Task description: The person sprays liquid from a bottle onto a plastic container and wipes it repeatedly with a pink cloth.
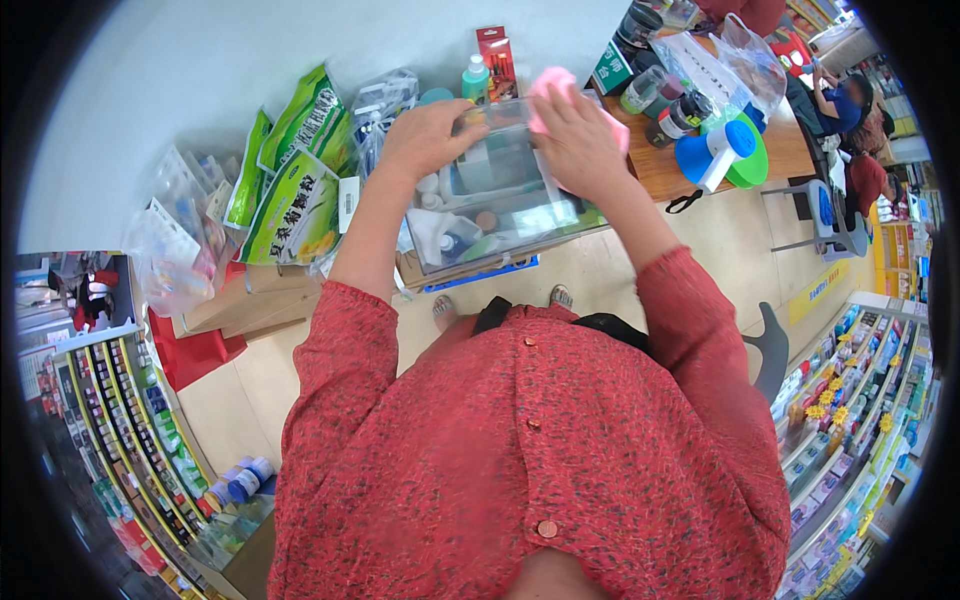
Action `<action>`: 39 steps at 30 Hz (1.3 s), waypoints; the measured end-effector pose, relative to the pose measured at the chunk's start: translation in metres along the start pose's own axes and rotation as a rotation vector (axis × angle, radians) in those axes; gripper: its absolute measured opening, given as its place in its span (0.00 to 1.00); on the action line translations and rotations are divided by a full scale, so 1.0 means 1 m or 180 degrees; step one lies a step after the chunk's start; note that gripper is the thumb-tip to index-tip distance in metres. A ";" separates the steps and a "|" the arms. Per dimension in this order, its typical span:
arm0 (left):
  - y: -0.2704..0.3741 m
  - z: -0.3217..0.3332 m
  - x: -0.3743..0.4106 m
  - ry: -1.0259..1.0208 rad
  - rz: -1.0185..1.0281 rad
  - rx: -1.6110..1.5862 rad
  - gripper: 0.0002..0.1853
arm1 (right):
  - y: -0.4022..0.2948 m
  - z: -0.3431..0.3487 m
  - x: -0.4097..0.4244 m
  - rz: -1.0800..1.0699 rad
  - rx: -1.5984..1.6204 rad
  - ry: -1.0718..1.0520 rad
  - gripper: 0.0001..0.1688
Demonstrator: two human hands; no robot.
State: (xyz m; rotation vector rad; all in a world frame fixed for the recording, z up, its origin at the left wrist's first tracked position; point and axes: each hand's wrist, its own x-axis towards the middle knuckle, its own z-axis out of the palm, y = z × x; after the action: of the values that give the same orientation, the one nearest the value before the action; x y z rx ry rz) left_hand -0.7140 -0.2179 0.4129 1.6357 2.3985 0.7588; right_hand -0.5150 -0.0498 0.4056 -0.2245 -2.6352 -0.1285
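A clear plastic box (517, 196) stands on the furniture straight in front of me, with small bottles and packages visible through it. My left hand (429, 140) grips the box's upper far-left edge, thumb and fingers around it. On the far right part of the box, my right hand (576, 142) presses a pink cloth (553, 78), which bunches out beyond the fingers. Behind the box stand a green pump bottle (475, 78) and a red carton (496, 56).
Green printed bags (292, 206) and clear plastic bags (176, 240) crowd the left. On the wooden table (784, 146) at right are drink bottles (679, 120) and a blue-and-white megaphone (716, 154). Stocked shelves (847, 420) flank me; other people (844, 109) sit farther right.
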 end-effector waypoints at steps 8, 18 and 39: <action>-0.016 0.002 0.005 -0.0107 -0.0040 0.0116 0.18 | -0.080 0.007 0.016 -0.0147 0.0469 0.0040 0.33; -0.001 0.000 0.000 0.0041 0.0018 0.0108 0.24 | -0.011 -0.048 -0.063 -0.0017 0.0407 -0.0445 0.29; -0.009 0.000 0.001 -0.0086 -0.0054 0.0098 0.21 | -0.051 -0.051 -0.060 -0.0438 0.0738 -0.0952 0.38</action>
State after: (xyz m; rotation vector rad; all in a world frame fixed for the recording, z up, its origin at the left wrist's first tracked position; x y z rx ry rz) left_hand -0.7216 -0.2193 0.4090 1.6242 2.4140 0.6961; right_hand -0.4486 -0.1145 0.4195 0.0191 -2.9309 0.1786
